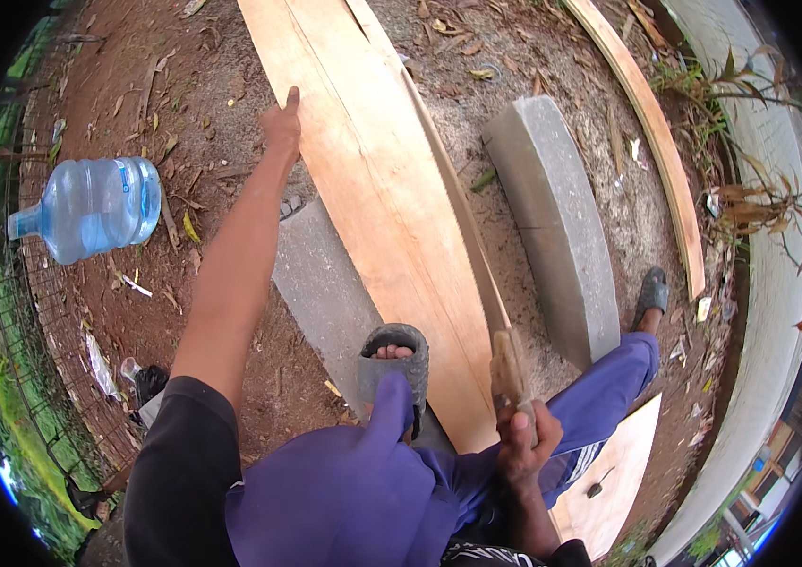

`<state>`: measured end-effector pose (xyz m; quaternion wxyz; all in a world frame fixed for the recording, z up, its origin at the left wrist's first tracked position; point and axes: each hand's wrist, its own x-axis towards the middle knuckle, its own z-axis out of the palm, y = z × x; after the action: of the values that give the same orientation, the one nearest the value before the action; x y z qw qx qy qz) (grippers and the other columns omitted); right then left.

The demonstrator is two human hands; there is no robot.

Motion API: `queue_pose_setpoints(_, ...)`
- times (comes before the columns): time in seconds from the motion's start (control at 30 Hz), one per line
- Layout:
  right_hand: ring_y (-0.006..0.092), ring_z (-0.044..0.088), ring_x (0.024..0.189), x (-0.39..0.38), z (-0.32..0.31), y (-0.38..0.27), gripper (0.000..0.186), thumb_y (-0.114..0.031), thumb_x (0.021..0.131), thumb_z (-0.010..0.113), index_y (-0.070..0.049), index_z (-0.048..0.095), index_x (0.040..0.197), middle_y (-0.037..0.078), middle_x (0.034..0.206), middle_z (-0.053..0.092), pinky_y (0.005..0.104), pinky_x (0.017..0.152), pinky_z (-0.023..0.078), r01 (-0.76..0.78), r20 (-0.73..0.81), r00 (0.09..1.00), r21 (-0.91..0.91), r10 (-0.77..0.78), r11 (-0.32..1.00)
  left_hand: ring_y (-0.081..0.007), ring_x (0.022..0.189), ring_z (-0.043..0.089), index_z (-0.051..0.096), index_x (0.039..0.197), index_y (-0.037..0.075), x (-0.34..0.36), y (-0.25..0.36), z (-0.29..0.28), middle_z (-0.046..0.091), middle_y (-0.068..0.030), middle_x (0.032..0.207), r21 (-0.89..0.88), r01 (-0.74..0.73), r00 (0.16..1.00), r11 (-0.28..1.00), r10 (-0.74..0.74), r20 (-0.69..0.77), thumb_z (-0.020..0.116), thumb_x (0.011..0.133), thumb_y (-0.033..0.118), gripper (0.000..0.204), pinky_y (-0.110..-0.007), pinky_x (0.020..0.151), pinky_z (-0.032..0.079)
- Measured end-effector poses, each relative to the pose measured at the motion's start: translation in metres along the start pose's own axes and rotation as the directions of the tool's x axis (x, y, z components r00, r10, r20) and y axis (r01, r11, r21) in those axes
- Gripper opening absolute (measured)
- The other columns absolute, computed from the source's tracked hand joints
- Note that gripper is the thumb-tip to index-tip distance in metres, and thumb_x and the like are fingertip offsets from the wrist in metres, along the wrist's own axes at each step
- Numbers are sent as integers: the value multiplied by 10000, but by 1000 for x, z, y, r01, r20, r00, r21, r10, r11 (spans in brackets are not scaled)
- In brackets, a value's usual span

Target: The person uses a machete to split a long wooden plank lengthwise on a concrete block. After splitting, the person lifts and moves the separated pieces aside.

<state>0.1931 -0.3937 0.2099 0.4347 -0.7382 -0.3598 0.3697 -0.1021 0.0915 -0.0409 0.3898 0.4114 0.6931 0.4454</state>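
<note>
A long plywood board [387, 203] lies in front of me across a grey concrete block [321, 274]. My left hand [282, 126] grips its left edge, thumb up, the other fingers mostly hidden. My right hand [526, 439] is closed round the wooden handle of a handsaw [507, 367]. The saw's long blade reaches away from me along the board's right side, seen nearly edge-on. My sandalled foot [393, 354] stands at the board's left edge, over the block.
A second concrete block [557, 227] lies to the right, with a narrow wood strip [651, 123] beyond it. At left lies a clear blue water jug [89, 210] by a wire fence [37, 364]. Another plywood piece [623, 454], bearing a small dark object, lies lower right. A pale wall [779, 189] borders the right.
</note>
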Motion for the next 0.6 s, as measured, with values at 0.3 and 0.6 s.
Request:
queue_pose_setpoints(0.3, 99, 463, 477, 36, 32, -8, 470, -334, 978, 624, -20, 506, 649, 14, 538, 518, 290, 470, 345, -1, 145, 989, -113, 17, 994, -181, 837, 604, 642, 1008, -61, -12, -8, -3, 680, -124, 938, -137, 143, 990, 980, -141, 22, 629, 990, 552, 614, -373, 754, 513)
queue_pose_setpoints(0.6, 145, 447, 456, 35, 39, -40, 426, -308, 959, 653, -16, 525, 677, 58, 532, 487, 324, 464, 326, 62, 132, 991, -184, -38, 981, -432, 1195, 613, 561, 1204, -82, -79, 22, 13, 634, -323, 1229, 228, 266, 961, 937, -239, -138, 634, 953, 519, 655, -476, 1004, 471)
